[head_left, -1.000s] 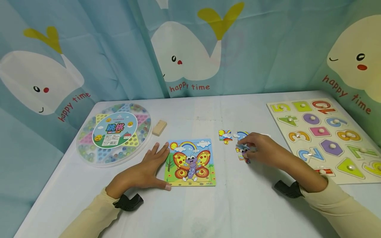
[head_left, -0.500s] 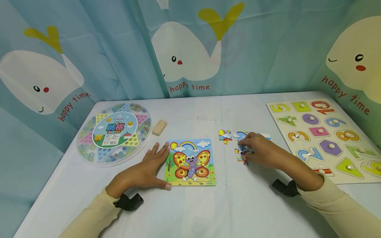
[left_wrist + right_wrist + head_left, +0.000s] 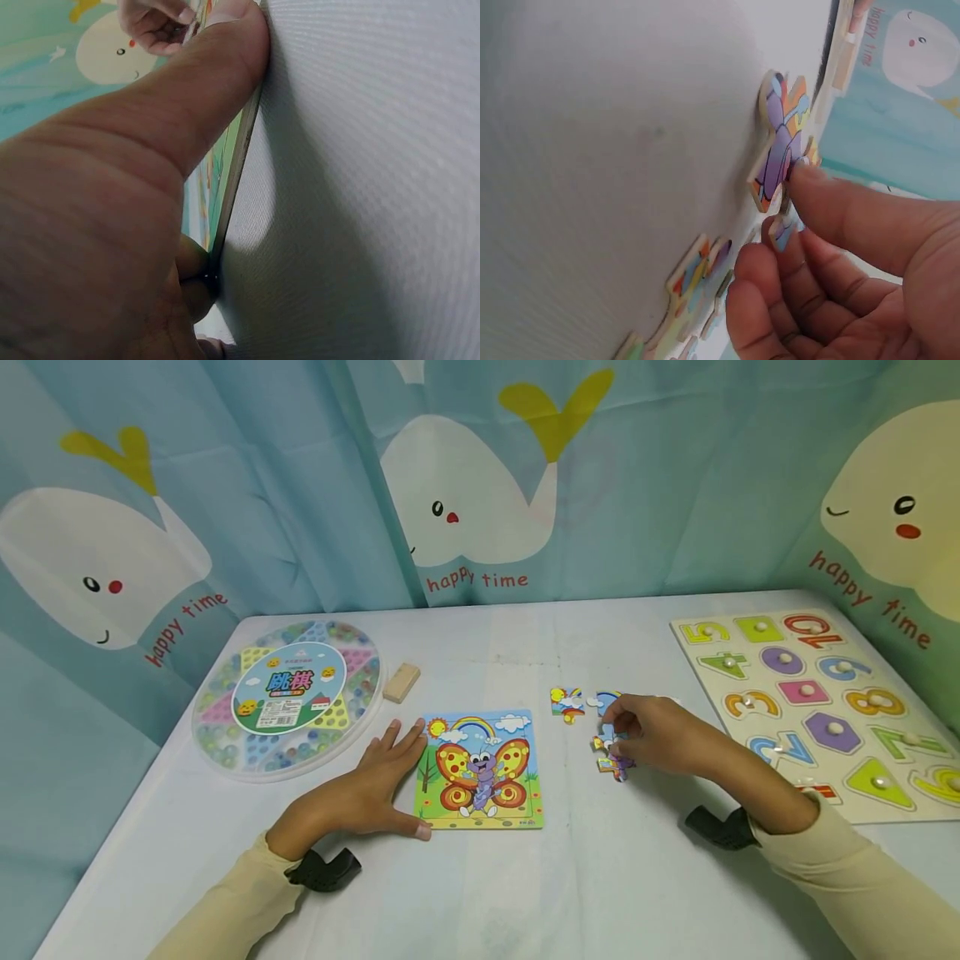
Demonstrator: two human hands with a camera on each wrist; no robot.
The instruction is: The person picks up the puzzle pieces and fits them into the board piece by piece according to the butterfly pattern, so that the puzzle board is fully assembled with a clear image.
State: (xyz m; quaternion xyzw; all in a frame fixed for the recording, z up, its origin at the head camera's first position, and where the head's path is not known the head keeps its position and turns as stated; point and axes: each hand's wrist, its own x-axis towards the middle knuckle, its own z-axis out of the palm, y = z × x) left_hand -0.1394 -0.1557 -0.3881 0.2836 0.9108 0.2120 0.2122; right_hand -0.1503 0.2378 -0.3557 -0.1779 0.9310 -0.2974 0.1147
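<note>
A square butterfly puzzle board (image 3: pixel 483 777) lies flat on the white table, left of centre. Along its left side rests my left hand (image 3: pixel 378 781), fingers spread towards the upper corner, the thumb on the front edge. My right hand (image 3: pixel 656 735) pinches a puzzle piece (image 3: pixel 615 766) with purple, orange and blue print between thumb and fingers. In the right wrist view the purple piece (image 3: pixel 780 150) stands tilted at the thumb tip, with a small blue-printed part (image 3: pixel 781 231) below it at the fingers. A sun-and-rainbow piece (image 3: pixel 567 703) and a rainbow piece (image 3: pixel 609 700) lie beyond.
A round marble-game box (image 3: pixel 288 702) is at the back left, with a small wooden block (image 3: pixel 402 682) beside it. A number-and-shape peg board (image 3: pixel 817 718) occupies the right. Several loose pieces (image 3: pixel 694 277) show near the right hand. A whale-print curtain (image 3: pixel 480 485) hangs behind the table.
The pieces at my right fingertips have turned and shifted slightly, showing more of their purple and yellow print. My left hand and the butterfly board have stayed put.
</note>
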